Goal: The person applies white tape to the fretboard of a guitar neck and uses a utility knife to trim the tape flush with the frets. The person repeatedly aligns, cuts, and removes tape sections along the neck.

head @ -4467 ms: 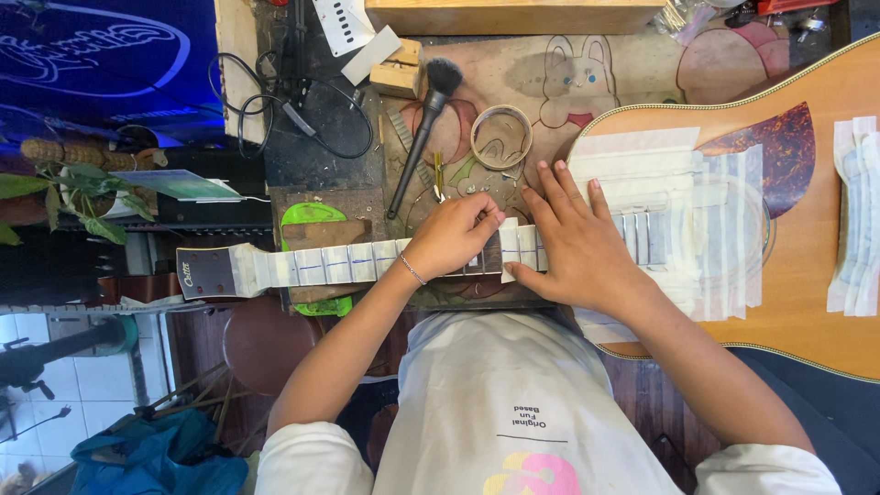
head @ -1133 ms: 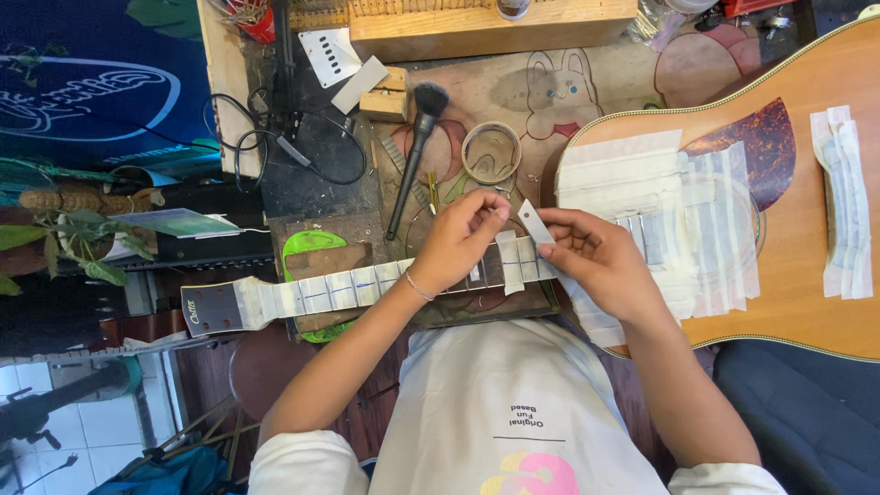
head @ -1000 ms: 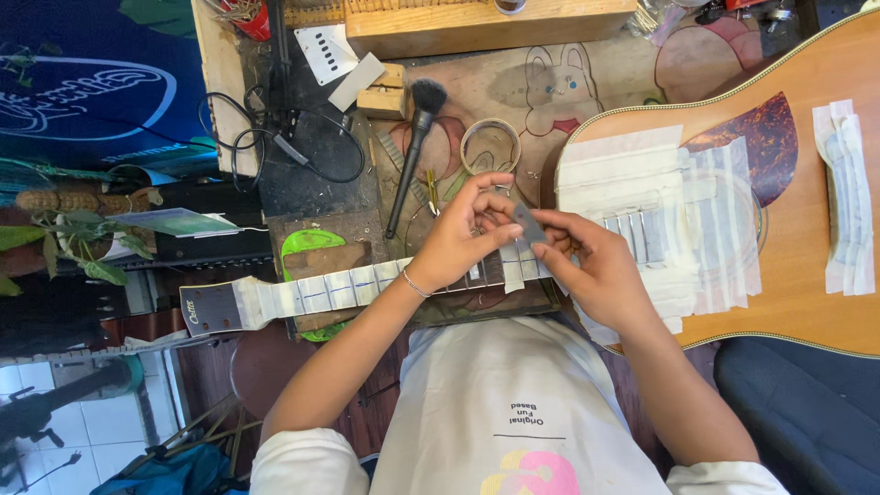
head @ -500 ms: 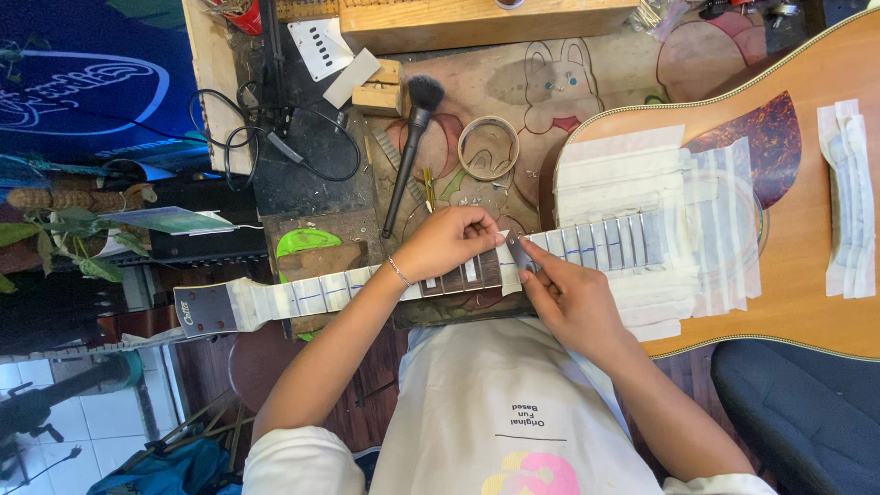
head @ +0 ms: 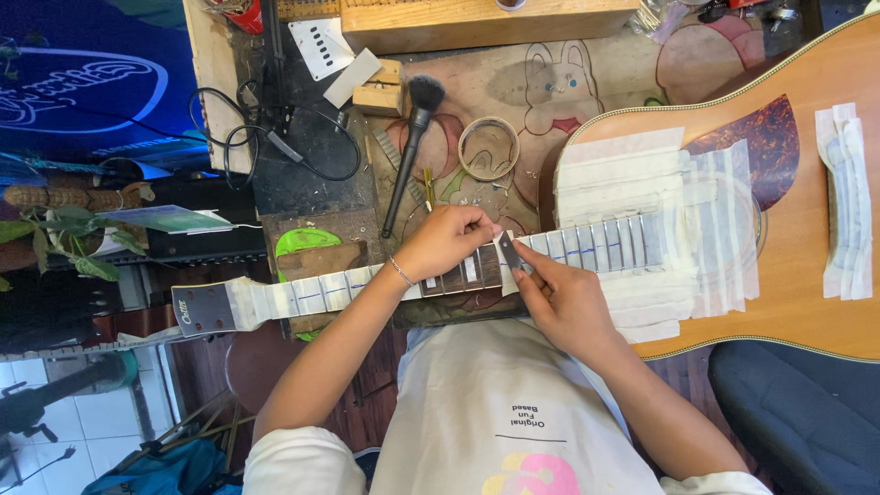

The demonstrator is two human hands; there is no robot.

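Head view: I note the guitar (head: 807, 266) lying flat across the tabletop (head: 302, 183), glossy orange wood, its neck (head: 458, 275) banded with pale matte tape. A second ago both hands were raised with a tape strip (head: 507, 259); now they rest on the neck. Left hand (head: 446, 241) pinches the strip's top; right hand (head: 564, 298) presses it down, so another fret gap gets masked. A soft black brush (head: 410, 147) lies beside.

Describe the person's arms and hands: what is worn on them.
Both arms are bare to short white sleeves. The left hand has a thin bracelet at the wrist. The right hand wears nothing visible: no gloves, rings or watch.
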